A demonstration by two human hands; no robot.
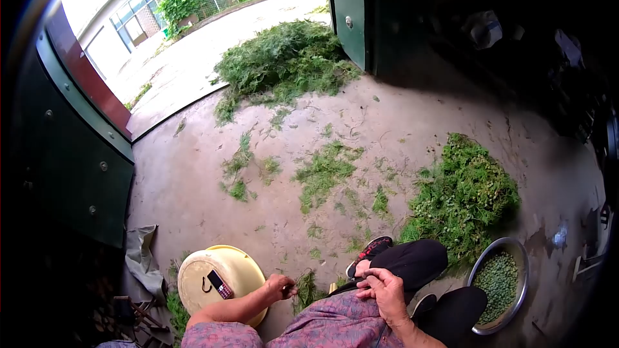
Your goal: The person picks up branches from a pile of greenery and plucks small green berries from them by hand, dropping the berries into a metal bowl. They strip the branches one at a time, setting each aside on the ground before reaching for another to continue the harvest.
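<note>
Pale floor [187,180] spreads around the leafy green pile [461,200], just beside our metal basin [523,283] of small green pods [495,287]. We seem between handlings: left hand [280,287] curled near a sprig [308,293], right hand [385,291] half-bent; we cannot tell what either grip holds. Further handling would call for a light pinch.

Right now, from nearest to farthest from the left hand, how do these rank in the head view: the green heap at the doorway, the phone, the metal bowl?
1. Phone: just left of the left hand, on the upturned yellow tub.
2. Metal bowl: off to the right, past both legs.
3. Green heap: far ahead, at the doorway.
</note>
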